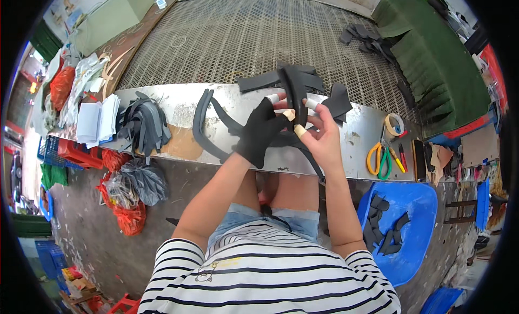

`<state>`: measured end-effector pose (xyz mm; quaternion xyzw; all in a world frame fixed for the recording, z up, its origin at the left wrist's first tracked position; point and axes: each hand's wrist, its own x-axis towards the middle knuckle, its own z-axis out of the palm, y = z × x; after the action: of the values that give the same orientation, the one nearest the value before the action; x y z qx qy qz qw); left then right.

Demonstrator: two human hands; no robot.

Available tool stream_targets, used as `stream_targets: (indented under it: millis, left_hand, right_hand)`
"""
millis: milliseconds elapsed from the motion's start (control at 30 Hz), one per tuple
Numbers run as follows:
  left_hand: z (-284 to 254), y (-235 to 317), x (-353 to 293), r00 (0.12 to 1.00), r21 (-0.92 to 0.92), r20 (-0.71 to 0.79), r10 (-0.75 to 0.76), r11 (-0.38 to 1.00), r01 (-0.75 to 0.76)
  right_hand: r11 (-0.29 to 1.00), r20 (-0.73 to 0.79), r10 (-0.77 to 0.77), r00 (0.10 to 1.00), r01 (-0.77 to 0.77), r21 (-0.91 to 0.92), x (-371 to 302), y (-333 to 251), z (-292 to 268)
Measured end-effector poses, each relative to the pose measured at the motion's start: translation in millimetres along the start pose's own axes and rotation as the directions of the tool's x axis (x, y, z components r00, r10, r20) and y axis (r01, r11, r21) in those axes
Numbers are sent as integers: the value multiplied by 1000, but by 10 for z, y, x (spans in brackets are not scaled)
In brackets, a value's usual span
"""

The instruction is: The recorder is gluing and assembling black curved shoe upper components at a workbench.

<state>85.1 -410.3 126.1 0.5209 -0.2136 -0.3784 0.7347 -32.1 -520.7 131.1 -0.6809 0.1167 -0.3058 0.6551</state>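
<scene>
Your left hand [260,131], in a black fingerless glove, and your right hand [320,134], fingertips wrapped in tape, both clench one black cut piece [296,92], holding it upright above the metal bench edge [184,111]. The piece stands between both sets of fingers; left thumb and right fingers meet near its lower part. More flat black pieces [259,81] fan out just behind the grip, touching the held piece. Long curved black strips [208,124] lie on the bench to the left of the grip and run under your left hand. Right of the grip, well apart: scissors with yellow and green handles [379,158] and a tape roll [394,123]. Below and right of the grip, a blue bin [416,206] holds more black pieces.
</scene>
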Motion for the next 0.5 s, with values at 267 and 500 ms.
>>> stream_targets:
  millis: [267, 500]
  left_hand:
    - [-192, -112, 90, 966, 416, -114, 231, 894, -165]
    - [-301, 157, 291, 928, 615, -165, 333, 771, -168]
  right_hand:
    - [981, 11, 67, 998, -64, -182, 107, 187, 103]
    - [992, -24, 60, 998, -62, -111, 401, 293, 317]
